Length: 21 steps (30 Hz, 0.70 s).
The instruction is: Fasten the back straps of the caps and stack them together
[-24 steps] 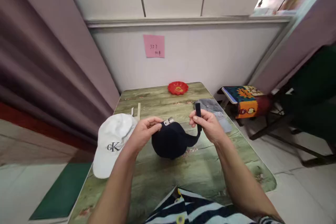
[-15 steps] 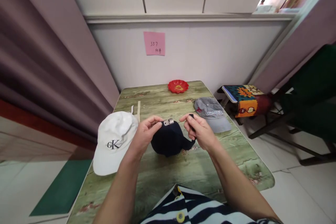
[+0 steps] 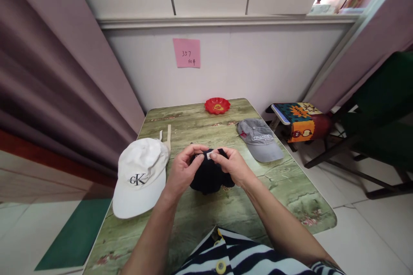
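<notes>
A dark navy cap (image 3: pixel 208 176) is between my two hands over the middle of the table. My left hand (image 3: pixel 186 166) pinches the cap's edge beside a small metal buckle (image 3: pixel 209 155), which is partly covered by fingertips. Close by on the other side of the buckle, my right hand (image 3: pixel 231 164) grips the cap's dark strap between thumb and fingers. A white cap (image 3: pixel 142 176) with black letters lies left of my left hand, its pale strap stretched toward the back. To the right lies a grey cap (image 3: pixel 260 139) with its brim toward me.
On the green wood-patterned table (image 3: pixel 267 210), a red scalloped dish (image 3: pixel 217 105) stands near the back edge. A pink note (image 3: pixel 187 53) is stuck on the wall behind. Beyond the table's right side are a stool with a colourful cover (image 3: pixel 300 120) and a dark chair.
My right hand has moved left with the strap, so its fingertips now meet the buckle near my left hand. The buckle is more covered than before.
</notes>
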Each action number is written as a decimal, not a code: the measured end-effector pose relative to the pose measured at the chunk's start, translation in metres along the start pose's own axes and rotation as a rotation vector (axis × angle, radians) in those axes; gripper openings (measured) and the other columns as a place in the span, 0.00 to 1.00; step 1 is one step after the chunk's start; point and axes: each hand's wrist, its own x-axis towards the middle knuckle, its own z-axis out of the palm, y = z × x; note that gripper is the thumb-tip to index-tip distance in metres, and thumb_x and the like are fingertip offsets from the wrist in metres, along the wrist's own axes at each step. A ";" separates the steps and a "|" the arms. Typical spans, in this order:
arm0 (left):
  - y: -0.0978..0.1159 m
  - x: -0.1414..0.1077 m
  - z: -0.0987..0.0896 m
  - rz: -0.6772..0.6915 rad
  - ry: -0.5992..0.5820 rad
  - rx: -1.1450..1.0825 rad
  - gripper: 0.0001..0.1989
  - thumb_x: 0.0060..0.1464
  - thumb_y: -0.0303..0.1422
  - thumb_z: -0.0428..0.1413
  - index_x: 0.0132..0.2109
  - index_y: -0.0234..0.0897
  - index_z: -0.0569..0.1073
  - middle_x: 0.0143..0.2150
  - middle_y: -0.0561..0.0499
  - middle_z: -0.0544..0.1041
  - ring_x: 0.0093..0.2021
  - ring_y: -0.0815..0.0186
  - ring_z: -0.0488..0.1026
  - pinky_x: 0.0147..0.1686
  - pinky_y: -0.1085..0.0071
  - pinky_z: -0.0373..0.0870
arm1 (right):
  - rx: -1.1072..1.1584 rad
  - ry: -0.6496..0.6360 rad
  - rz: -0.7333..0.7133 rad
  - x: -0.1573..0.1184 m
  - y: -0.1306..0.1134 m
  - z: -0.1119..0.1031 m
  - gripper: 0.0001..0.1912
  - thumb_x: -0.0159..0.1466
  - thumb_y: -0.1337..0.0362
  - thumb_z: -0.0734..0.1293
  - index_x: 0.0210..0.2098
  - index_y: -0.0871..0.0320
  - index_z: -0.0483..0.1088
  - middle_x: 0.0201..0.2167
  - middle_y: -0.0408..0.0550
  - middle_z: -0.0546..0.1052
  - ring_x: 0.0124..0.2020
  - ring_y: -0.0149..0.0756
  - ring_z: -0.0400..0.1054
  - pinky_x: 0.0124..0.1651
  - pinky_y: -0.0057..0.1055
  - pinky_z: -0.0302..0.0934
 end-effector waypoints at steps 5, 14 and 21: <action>0.004 -0.001 0.007 0.259 0.009 0.334 0.10 0.57 0.32 0.61 0.46 0.40 0.77 0.42 0.49 0.79 0.44 0.62 0.75 0.46 0.66 0.70 | -0.044 0.070 -0.086 0.002 0.000 0.003 0.18 0.54 0.50 0.74 0.27 0.59 0.71 0.22 0.38 0.66 0.20 0.23 0.50 0.22 0.24 0.44; 0.003 -0.003 0.011 0.580 0.135 0.744 0.10 0.61 0.28 0.57 0.49 0.38 0.74 0.43 0.47 0.81 0.43 0.61 0.78 0.46 0.65 0.73 | -0.206 0.059 -0.240 0.007 -0.001 0.008 0.13 0.58 0.54 0.71 0.29 0.58 0.74 0.26 0.41 0.72 0.29 0.30 0.62 0.34 0.27 0.56; 0.009 -0.005 0.007 0.698 0.149 1.024 0.09 0.62 0.27 0.54 0.48 0.36 0.74 0.40 0.46 0.82 0.39 0.59 0.78 0.47 0.61 0.71 | -0.316 0.038 -0.318 0.003 -0.011 0.008 0.12 0.61 0.55 0.68 0.32 0.58 0.75 0.28 0.43 0.75 0.33 0.33 0.67 0.39 0.28 0.60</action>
